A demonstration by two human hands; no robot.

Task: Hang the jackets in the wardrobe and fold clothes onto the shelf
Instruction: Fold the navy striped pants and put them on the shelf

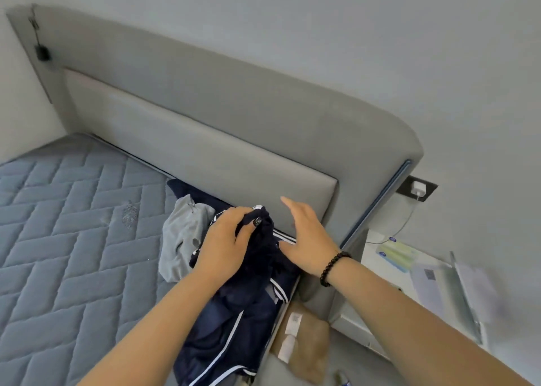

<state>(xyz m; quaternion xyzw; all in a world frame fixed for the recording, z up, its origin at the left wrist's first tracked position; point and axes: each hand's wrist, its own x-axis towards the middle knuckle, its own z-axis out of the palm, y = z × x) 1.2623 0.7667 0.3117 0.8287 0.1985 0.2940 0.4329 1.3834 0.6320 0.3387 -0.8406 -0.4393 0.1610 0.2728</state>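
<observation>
Left hand (225,239) bunching the navy jacket (231,312) off the bed (67,224), presumably for hanging; right hand (304,239) beside it, fingers (288,202) straight (holding nothing).

Two garments on one bed

I count one navy jacket (234,324) with white stripes, one grey garment (181,239), one quilted mattress (73,224), one padded headboard (205,128), one wall charger (418,188), one beaded bracelet (332,268).
</observation>
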